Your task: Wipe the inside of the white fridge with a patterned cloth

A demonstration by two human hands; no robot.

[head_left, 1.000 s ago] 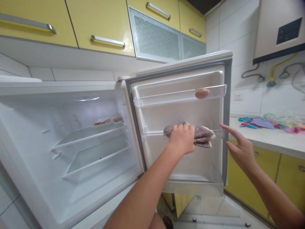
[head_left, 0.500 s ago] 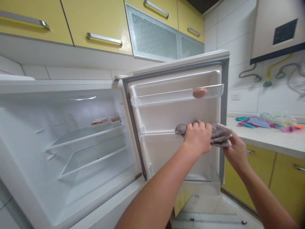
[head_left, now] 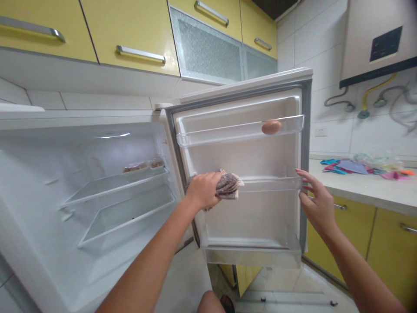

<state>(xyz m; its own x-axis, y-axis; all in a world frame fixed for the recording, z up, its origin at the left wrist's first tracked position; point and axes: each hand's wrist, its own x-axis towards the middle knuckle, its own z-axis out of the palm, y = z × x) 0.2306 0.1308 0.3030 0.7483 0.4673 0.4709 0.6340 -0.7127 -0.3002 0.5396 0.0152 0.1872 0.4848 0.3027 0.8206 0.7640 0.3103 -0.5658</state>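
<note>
A grey-brown cloth is bunched in my left hand, which closes round it at the hinge side of the middle door shelf. My right hand is at the outer edge of the open fridge door, fingers apart and holding nothing, near the right end of that shelf. A brown egg lies in the upper door shelf.
Inside the fridge, small packs of food rest on the upper glass shelf. Colourful cloths and plastic bags lie on the counter at right. Yellow cabinets hang above. My knee shows below.
My left hand has moved left along the middle door shelf with the cloth. My right hand has let go of the cloth, and its fingers have spread by the door edge.
</note>
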